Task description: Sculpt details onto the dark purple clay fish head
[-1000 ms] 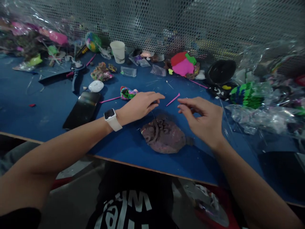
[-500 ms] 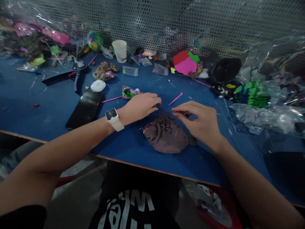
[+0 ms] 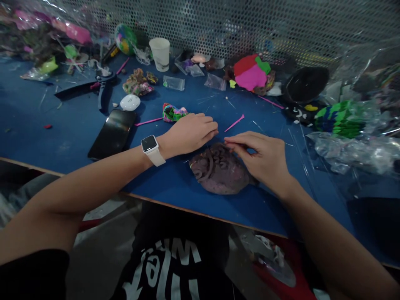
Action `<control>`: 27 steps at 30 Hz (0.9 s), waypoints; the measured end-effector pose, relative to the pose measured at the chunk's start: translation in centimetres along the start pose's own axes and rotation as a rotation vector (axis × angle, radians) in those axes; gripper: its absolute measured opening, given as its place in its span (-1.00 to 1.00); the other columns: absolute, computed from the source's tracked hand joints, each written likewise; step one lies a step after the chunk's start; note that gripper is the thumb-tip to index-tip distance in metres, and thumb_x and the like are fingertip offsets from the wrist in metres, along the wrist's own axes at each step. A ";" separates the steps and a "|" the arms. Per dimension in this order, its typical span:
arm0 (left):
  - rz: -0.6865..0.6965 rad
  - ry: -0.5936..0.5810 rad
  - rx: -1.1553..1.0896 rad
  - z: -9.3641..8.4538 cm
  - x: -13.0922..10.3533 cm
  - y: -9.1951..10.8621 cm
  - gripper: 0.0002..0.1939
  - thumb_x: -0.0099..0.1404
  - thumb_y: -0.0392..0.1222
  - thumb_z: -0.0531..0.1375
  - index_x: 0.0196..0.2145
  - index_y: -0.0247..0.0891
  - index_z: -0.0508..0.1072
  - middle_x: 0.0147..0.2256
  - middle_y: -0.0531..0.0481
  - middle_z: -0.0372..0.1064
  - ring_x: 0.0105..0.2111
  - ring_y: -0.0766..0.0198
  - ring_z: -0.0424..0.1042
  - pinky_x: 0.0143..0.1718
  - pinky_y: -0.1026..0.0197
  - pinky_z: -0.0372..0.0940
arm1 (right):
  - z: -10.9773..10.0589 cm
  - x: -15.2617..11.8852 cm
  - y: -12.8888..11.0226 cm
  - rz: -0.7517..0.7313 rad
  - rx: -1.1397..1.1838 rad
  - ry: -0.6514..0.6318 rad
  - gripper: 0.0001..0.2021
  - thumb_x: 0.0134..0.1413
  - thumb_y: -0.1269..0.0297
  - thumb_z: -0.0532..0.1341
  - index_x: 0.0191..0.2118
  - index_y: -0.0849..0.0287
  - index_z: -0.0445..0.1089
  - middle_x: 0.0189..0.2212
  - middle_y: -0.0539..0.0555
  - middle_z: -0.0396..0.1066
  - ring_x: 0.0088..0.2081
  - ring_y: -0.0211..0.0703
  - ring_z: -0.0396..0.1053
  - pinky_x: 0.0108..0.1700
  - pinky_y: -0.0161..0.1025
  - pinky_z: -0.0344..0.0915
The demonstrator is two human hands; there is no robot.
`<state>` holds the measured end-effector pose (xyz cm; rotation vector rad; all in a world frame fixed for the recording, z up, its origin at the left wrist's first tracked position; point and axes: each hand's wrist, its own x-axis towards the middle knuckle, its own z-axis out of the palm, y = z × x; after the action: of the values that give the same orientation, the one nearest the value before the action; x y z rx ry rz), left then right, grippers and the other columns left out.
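A grey-brown clay fish lies flat near the table's front edge, its head to the left, with a coiled eye and small curled scales in relief. My right hand is at the fish's upper right edge, thumb and fingertips pinched together; anything between them is too small to make out. Above the fish's head is my left hand, fingers curled and closed, palm down. Its fingertips are partly hidden, and so is whatever they hold. A white smartwatch is on the left wrist.
A black phone, white earbud case, pink modelling tool and multicoloured clay lump surround my hands. Farther back are pliers, a paper cup, a black bowl and plastic bags against a perforated metal screen.
My left fingers have curled in more. My right fingertips have come closer to the fish's top edge. The whole view has shifted slightly.
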<state>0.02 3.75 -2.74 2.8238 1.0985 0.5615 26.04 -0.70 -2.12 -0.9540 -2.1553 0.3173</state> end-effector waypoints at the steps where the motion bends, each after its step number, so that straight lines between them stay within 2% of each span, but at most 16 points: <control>1: 0.004 0.017 -0.020 -0.2 0.0 0.1 -0.62 0.75 -0.14 0.02 -0.02 -0.28 0.62 -0.13 -0.21 0.64 -0.09 0.02 0.57 -0.05 0.03 0.34 | 0.1 -0.1 -0.2 0.014 0.026 0.015 -0.78 0.42 0.37 0.42 0.04 -0.10 0.71 -0.15 -0.03 0.79 -0.17 -0.02 0.77 -0.10 -0.10 0.70; 5: 0.026 0.069 -0.072 -0.8 -0.2 0.4 -0.69 0.73 -0.13 0.07 0.06 -0.25 0.61 -0.09 -0.21 0.64 -0.04 -0.02 0.59 0.02 -0.01 0.37 | 0.3 -0.2 -0.9 0.059 0.121 0.071 -0.55 0.29 0.37 0.54 0.23 -0.09 0.62 -0.21 -0.04 0.76 -0.20 0.01 0.78 -0.17 -0.12 0.72; 11: 0.030 0.072 -0.070 -0.5 -0.3 0.6 -0.69 0.72 -0.15 0.07 0.13 -0.24 0.59 -0.03 -0.23 0.63 0.00 -0.05 0.59 0.07 -0.04 0.38 | -0.2 -0.2 -1.0 0.058 0.091 0.082 -0.58 0.30 0.29 0.56 0.21 -0.08 0.62 -0.21 -0.04 0.77 -0.17 0.03 0.80 -0.16 -0.11 0.75; 14: 0.048 0.018 -0.045 -0.7 -0.2 0.1 -0.71 0.71 -0.16 0.10 0.12 -0.25 0.60 -0.02 -0.23 0.63 0.02 -0.05 0.58 0.06 -0.02 0.37 | -0.4 -0.3 -0.9 0.062 0.075 0.057 -0.59 0.39 0.31 0.49 0.27 -0.11 0.60 -0.17 -0.03 0.79 -0.12 0.04 0.81 -0.09 -0.08 0.77; 18: 0.197 -0.132 -0.056 -1.7 0.0 -1.3 -0.83 0.59 -0.20 0.28 0.06 -0.17 0.65 0.02 -0.17 0.62 0.08 -0.04 0.56 0.12 -0.02 0.37 | -0.2 -0.5 -0.8 0.045 0.081 0.051 -0.62 0.50 0.37 0.35 0.30 -0.13 0.60 -0.06 -0.02 0.79 -0.09 -0.03 0.81 -0.02 -0.09 0.77; 20: 0.242 -0.186 -0.028 -2.2 0.2 -1.9 -0.84 0.56 -0.23 0.30 0.03 -0.15 0.66 0.04 -0.16 0.62 0.09 -0.04 0.55 0.14 -0.03 0.38 | 0.0 -0.6 -0.6 0.055 0.076 0.046 -0.63 0.56 0.37 0.27 0.31 -0.12 0.60 -0.03 -0.02 0.79 -0.11 -0.06 0.80 0.00 -0.09 0.76; 23: 0.231 -0.200 0.028 -2.1 0.3 -2.4 -0.82 0.59 -0.24 0.24 0.01 -0.17 0.66 0.04 -0.18 0.60 0.05 -0.03 0.55 0.10 -0.05 0.40 | 0.2 -0.6 -0.4 0.055 0.044 0.036 -0.70 0.57 0.32 0.29 0.23 -0.10 0.65 -0.07 -0.01 0.79 -0.13 -0.04 0.80 -0.01 -0.08 0.74; 27: 0.147 -0.111 0.013 -1.1 0.1 -2.6 -0.74 0.61 -0.24 0.18 0.04 -0.15 0.68 0.00 -0.17 0.59 0.03 -0.02 0.55 0.09 -0.06 0.40 | 0.1 -0.3 -0.4 0.019 -0.037 0.050 -0.93 0.43 0.19 0.48 -0.04 -0.11 0.72 -0.21 -0.03 0.79 -0.23 0.00 0.76 -0.12 -0.08 0.70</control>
<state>-1.98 5.65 -2.22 2.9236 0.8844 0.4022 25.85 -1.15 -2.16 -0.9934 -2.1139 0.2611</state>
